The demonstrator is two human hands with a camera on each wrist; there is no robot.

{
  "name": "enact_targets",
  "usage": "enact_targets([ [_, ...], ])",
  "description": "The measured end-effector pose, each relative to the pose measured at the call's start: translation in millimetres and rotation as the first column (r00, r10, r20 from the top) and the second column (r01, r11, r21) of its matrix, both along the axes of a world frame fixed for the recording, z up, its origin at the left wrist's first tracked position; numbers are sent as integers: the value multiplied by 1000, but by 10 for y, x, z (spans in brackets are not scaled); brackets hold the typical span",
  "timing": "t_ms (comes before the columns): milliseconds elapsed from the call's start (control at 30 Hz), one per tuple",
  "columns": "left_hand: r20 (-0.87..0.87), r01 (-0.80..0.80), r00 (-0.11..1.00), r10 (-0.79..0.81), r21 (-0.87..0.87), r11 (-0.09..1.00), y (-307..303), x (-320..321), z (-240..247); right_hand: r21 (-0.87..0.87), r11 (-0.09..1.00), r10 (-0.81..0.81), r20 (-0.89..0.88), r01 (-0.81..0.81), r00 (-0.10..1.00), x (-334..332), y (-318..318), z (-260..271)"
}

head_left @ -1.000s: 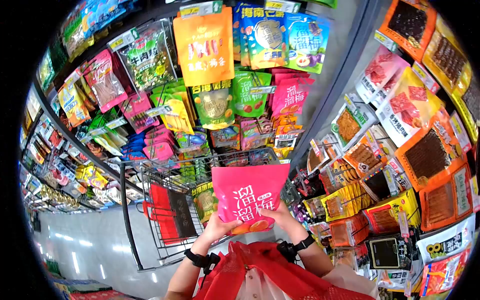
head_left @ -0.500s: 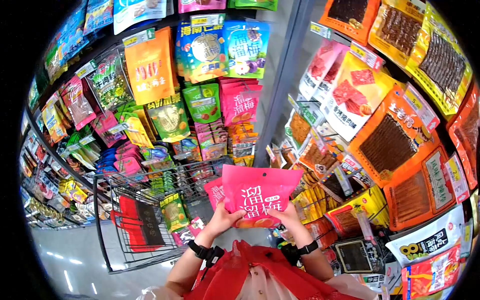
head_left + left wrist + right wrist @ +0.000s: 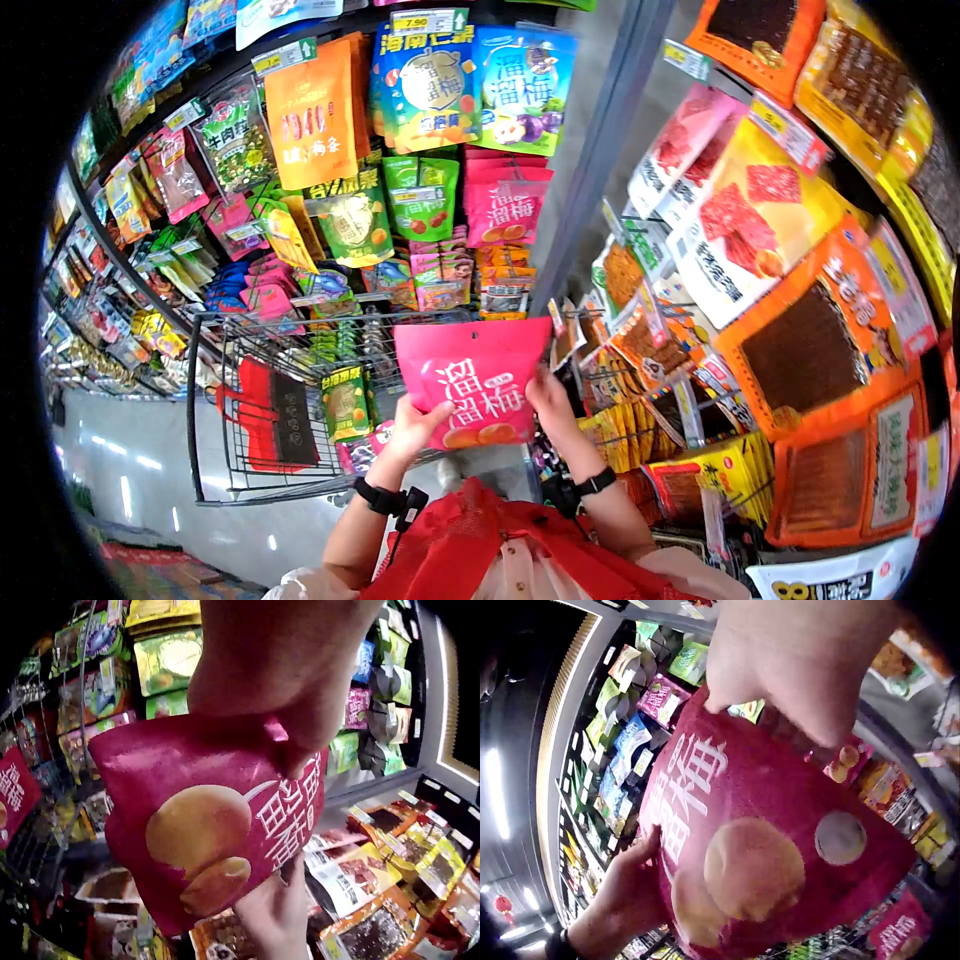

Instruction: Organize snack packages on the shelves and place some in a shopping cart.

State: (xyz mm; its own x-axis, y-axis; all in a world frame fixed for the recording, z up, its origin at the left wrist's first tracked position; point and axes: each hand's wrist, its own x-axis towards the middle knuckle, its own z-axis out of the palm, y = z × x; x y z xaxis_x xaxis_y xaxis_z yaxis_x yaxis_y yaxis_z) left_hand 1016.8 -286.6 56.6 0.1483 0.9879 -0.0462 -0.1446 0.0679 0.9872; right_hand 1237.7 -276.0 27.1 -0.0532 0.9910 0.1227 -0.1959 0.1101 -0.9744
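Observation:
A pink snack bag (image 3: pixel 475 375) with white lettering and orange fruit printed low on its front is held upright between both hands, in front of the chest. My left hand (image 3: pixel 418 428) grips its lower left side, the thumb lying over the front. At the right side edge my right hand (image 3: pixel 550 405) pinches the bag, with its other fingers hidden behind. Both wrist views show the same bag up close, the left hand (image 3: pixel 630 889) and right hand (image 3: pixel 277 915) at opposite sides.
A black wire shopping cart (image 3: pixel 195 410) stands ahead to the left. Inside are a green snack bag (image 3: pixel 346 402), a red item with a dark panel (image 3: pixel 292 420) and a pink packet (image 3: pixel 365 452). Racks of hanging snacks, such as an orange bag (image 3: pixel 315 115), fill the front and right.
The head view swung right, then slightly back. My right hand has moved up from the bag's lower right to its side edge. Both hands keep hold of the pink bag.

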Motion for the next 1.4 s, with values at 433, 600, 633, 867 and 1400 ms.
enact_targets([
  [433,56,-446,880,472,-246,861,521,-1094,-840,325,888,-424,301,327,854,-1153,3802,-202],
  [600,-20,-490,862,507,-296,820,544,-1229,-999,562,798,-357,149,219,922,-1166,4856,-438],
  [633,-29,-495,859,512,-308,812,554,-1250,-1006,604,741,-487,182,294,854,-1168,4995,-476],
  [867,-46,-591,792,609,-305,747,678,-1205,-1019,48,974,-205,-234,222,950,-1002,4911,-460],
  [1400,-64,-544,828,556,-325,773,1050,-767,-899,-10,928,307,-546,-372,780,-745,4436,-274],
])
